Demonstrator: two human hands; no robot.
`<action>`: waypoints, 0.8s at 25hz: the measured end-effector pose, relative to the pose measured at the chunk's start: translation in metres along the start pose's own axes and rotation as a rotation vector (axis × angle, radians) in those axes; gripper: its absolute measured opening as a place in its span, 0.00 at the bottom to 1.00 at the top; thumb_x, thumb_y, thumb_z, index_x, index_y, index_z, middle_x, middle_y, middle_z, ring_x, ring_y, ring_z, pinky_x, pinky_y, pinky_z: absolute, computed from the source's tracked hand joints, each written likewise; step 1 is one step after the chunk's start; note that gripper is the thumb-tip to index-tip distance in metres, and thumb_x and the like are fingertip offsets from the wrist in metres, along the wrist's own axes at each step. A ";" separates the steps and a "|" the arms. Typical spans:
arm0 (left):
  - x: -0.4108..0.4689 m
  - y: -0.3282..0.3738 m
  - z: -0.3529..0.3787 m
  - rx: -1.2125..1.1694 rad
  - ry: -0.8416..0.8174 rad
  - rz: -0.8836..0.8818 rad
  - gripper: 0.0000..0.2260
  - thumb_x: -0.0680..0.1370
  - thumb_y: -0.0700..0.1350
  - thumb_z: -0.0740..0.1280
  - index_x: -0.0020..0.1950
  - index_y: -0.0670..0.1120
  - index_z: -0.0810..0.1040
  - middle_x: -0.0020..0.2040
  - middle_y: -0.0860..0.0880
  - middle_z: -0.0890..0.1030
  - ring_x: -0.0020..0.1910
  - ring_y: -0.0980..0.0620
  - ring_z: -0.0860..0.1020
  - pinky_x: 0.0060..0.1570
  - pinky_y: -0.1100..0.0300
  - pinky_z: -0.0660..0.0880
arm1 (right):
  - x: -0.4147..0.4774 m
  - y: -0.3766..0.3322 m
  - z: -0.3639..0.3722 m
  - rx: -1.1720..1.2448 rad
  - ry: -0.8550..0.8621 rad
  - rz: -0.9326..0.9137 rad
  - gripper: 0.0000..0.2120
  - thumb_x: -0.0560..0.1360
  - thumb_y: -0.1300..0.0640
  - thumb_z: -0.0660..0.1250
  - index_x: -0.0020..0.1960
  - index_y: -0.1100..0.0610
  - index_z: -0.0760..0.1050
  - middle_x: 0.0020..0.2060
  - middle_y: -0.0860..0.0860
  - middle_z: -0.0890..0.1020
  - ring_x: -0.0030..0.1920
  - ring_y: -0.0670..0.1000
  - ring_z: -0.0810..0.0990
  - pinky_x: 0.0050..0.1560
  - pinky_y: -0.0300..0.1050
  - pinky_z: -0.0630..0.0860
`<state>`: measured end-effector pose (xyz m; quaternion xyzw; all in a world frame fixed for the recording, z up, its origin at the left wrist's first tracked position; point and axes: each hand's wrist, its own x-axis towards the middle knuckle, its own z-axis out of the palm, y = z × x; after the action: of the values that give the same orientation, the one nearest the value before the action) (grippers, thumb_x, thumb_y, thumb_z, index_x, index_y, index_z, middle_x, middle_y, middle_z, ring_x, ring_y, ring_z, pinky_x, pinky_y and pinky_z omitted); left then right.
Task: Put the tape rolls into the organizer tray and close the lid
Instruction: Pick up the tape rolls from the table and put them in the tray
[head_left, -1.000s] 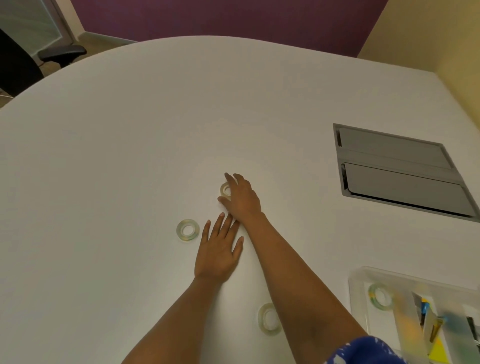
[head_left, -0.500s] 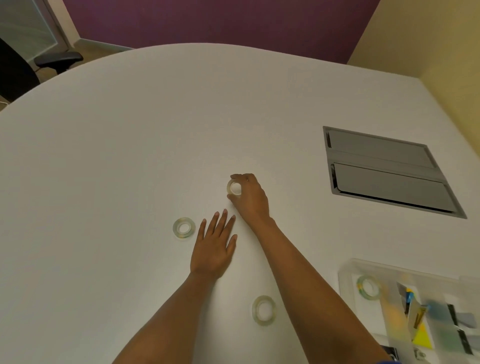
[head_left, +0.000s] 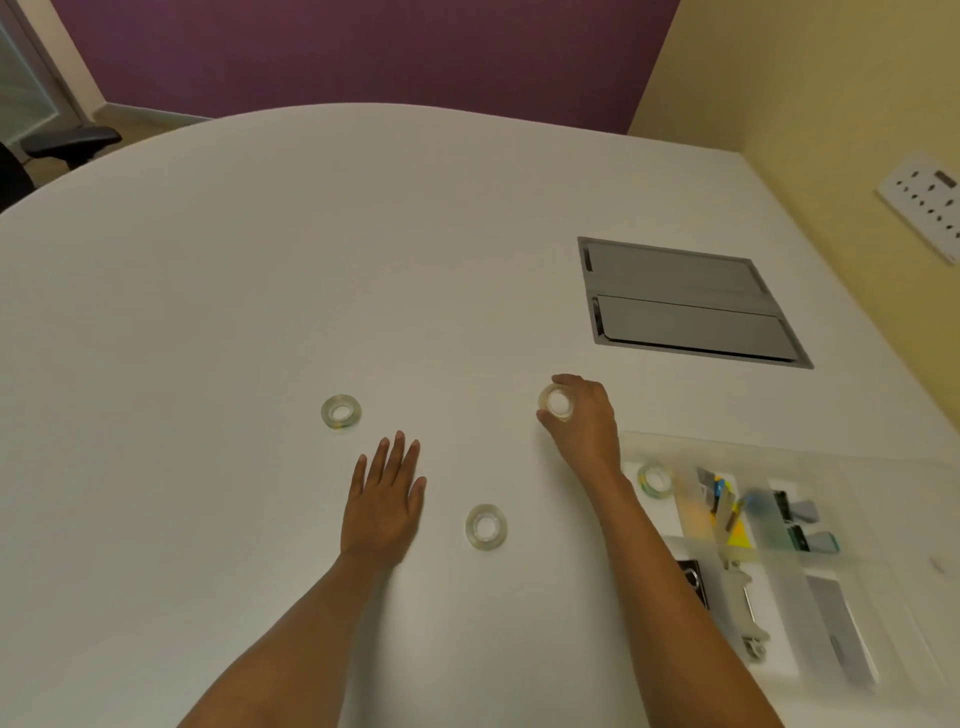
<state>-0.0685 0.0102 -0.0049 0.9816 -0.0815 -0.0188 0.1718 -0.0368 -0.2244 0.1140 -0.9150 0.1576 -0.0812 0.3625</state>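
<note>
My right hand (head_left: 584, 421) grips a clear tape roll (head_left: 557, 402) between thumb and fingers, lifted just above the white table, left of the organizer tray (head_left: 893, 587). My left hand (head_left: 385, 499) lies flat on the table, fingers apart, holding nothing. A second tape roll (head_left: 341, 412) lies flat beyond and left of my left hand. A third tape roll (head_left: 486, 526) lies between my two forearms. One more tape roll (head_left: 654, 479) sits inside the tray's near-left compartment. The tray is clear plastic, open, at the right.
The tray also holds binder clips (head_left: 795, 519), coloured notes (head_left: 727, 519) and metal pieces. A grey cable hatch (head_left: 685, 301) is set into the table behind the tray. A yellow wall with a socket plate (head_left: 924, 202) is on the right. A black chair (head_left: 67, 140) stands far left.
My right hand closed on the far tape roll, lifted it and carried it rightward toward the tray. My left hand stayed flat on the table. The view shifted, showing more of the tray.
</note>
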 end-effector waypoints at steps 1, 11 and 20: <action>-0.002 -0.002 0.002 0.004 -0.009 -0.018 0.24 0.82 0.54 0.43 0.77 0.52 0.43 0.78 0.55 0.42 0.77 0.56 0.40 0.76 0.54 0.39 | -0.001 0.006 -0.005 -0.009 0.013 0.021 0.23 0.73 0.62 0.72 0.66 0.55 0.73 0.65 0.56 0.73 0.64 0.56 0.74 0.59 0.42 0.71; -0.034 0.005 -0.002 0.026 -0.056 -0.051 0.24 0.83 0.53 0.44 0.77 0.51 0.40 0.79 0.51 0.41 0.78 0.53 0.40 0.77 0.52 0.38 | -0.045 0.087 -0.063 -0.243 0.043 0.210 0.21 0.72 0.66 0.70 0.64 0.59 0.73 0.64 0.61 0.70 0.61 0.61 0.74 0.56 0.49 0.75; -0.036 0.007 -0.005 0.004 -0.077 -0.061 0.24 0.83 0.52 0.44 0.77 0.51 0.40 0.79 0.51 0.40 0.78 0.52 0.40 0.77 0.51 0.39 | -0.036 0.104 -0.063 -0.796 -0.181 0.084 0.17 0.76 0.64 0.61 0.65 0.58 0.70 0.58 0.56 0.78 0.60 0.55 0.74 0.59 0.45 0.70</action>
<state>-0.1044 0.0110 0.0023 0.9825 -0.0580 -0.0616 0.1661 -0.1104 -0.3233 0.0867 -0.9800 0.1816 0.0818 -0.0042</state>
